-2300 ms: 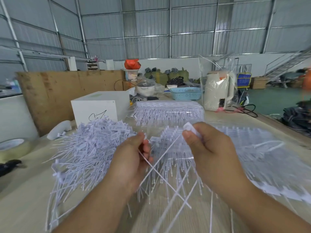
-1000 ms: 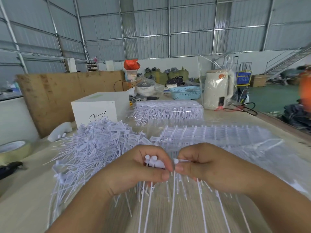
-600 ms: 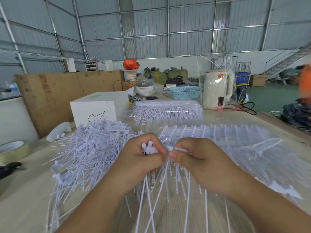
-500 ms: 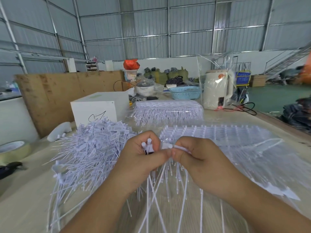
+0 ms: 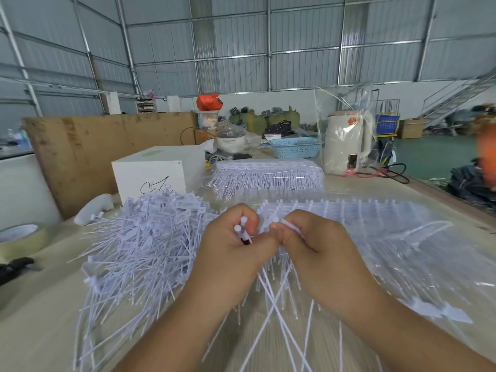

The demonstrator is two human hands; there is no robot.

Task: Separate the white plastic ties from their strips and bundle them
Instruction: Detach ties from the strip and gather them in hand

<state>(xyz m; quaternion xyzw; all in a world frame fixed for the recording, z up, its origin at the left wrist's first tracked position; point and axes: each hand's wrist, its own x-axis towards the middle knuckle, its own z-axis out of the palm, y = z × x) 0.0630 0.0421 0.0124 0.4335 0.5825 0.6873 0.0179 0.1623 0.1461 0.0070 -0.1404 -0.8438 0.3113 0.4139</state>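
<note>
Left of the hands lies a heap of loose ties [image 5: 139, 245], then the left hand [image 5: 230, 253] gripping several white ties [image 5: 243, 229], the right hand [image 5: 316, 245] pinching another tie [image 5: 288, 226], strips [image 5: 375, 224] rightward.

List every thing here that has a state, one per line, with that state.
left hand: curled round a few separated ties, their heads poking out on top.
right hand: pinching one tie right beside the left hand.
held ties: tails hanging crossed below the hands.
loose pile: separated, heaped, not bundled.
strips: ties attached, lying flat.
bagged stack: wrapped, untouched.
white box: closed.
kettle: lid down, in a clear bag.
</note>
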